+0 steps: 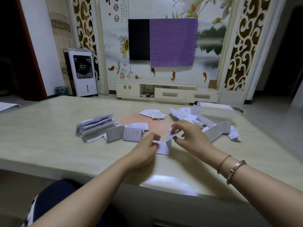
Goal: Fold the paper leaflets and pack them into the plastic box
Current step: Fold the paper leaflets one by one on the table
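Paper leaflet (164,147) pinched by two hands.

Wall mural (114,18) calligraphy, leaflet (162,147) print: both illegible.

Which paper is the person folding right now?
The leaflet at the near table edge, held by the left hand and right hand, one end bent upward. The other papers lie untouched farther back.

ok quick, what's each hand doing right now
Left hand: pinching the flat end of the leaflet on the table.
Right hand: pinching the same leaflet's raised end.
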Tool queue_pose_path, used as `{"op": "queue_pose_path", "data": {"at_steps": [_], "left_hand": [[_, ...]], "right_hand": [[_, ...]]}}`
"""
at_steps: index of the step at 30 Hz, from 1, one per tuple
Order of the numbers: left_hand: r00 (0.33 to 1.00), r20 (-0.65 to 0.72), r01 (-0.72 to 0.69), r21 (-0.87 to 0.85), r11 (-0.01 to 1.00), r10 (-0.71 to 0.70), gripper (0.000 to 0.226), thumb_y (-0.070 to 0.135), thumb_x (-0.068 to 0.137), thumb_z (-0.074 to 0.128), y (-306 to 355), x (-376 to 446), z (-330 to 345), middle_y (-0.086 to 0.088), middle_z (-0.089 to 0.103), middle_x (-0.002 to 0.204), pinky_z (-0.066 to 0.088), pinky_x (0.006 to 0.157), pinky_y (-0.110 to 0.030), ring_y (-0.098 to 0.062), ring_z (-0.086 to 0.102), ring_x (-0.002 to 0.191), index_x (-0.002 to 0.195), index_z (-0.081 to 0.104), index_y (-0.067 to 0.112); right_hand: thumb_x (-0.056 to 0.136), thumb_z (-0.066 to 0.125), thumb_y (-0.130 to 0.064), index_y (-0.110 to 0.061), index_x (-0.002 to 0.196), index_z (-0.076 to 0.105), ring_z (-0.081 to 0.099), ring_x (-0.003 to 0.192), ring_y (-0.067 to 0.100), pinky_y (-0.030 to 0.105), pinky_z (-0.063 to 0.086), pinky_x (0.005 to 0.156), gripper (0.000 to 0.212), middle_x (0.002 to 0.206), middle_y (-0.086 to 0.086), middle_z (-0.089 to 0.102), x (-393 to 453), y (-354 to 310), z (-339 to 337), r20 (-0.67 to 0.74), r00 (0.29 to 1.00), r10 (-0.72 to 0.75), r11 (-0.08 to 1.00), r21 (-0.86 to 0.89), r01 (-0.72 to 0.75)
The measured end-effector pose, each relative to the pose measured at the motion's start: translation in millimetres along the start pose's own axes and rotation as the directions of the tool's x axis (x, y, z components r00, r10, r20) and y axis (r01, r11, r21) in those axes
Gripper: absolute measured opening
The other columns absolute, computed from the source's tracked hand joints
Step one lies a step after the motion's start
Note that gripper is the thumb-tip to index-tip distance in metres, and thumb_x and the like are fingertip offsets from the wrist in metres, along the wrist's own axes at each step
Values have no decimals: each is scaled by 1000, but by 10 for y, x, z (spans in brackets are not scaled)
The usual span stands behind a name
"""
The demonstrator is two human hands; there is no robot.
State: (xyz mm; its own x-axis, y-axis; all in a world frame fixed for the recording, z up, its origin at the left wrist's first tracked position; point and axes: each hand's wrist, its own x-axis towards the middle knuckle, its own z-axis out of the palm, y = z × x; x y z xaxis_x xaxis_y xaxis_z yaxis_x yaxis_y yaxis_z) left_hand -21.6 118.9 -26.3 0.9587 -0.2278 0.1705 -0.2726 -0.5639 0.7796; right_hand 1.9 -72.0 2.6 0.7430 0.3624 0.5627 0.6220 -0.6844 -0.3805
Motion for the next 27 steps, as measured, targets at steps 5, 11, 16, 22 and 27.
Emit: {"op": "queue_pose_path", "data": {"at_steps": [5,11,16,22,27], "left_hand": [[934,-281,173,-187,967,-221,26,3,92,42,-140,30,-126,-6,64,113,45,89,-29,-21,61,106,114,52,12],[892,-372,237,-96,967,-255,16,19,93,51,-261,62,-258,-5,65,104,41,77,-31,-24,61,100,102,59,8],[916,-318,259,10,966,-242,38,38,81,73,-215,85,-283,5,57,92,41,67,-22,-15,55,88,102,51,16],[941,-229,256,4,967,-249,43,11,77,73,-217,117,-188,7,61,81,40,64,-19,-13,56,79,113,51,13],[940,-225,260,-15,966,-256,42,11,75,74,-195,119,-160,9,62,81,48,85,-32,-13,57,79,112,55,15]], "right_hand": [[77,66,-10,-21,100,61,62,77,3,33,53,72,26,107,-8,55,86,-74,307,83,995,52,988,138,-63],[73,71,-26,-36,133,35,61,78,3,32,52,74,71,122,-19,42,6,-151,436,150,983,103,993,44,-111],[82,66,-36,-31,94,65,55,93,3,28,46,86,13,97,-11,62,60,-75,363,344,939,10,999,26,-20],[78,50,-7,-29,119,59,46,117,7,24,36,102,47,124,-14,56,64,47,60,568,823,6,996,-74,43],[84,49,-5,-28,119,59,50,115,12,29,41,97,42,124,-12,58,89,74,39,532,845,-41,965,-199,173]]}}
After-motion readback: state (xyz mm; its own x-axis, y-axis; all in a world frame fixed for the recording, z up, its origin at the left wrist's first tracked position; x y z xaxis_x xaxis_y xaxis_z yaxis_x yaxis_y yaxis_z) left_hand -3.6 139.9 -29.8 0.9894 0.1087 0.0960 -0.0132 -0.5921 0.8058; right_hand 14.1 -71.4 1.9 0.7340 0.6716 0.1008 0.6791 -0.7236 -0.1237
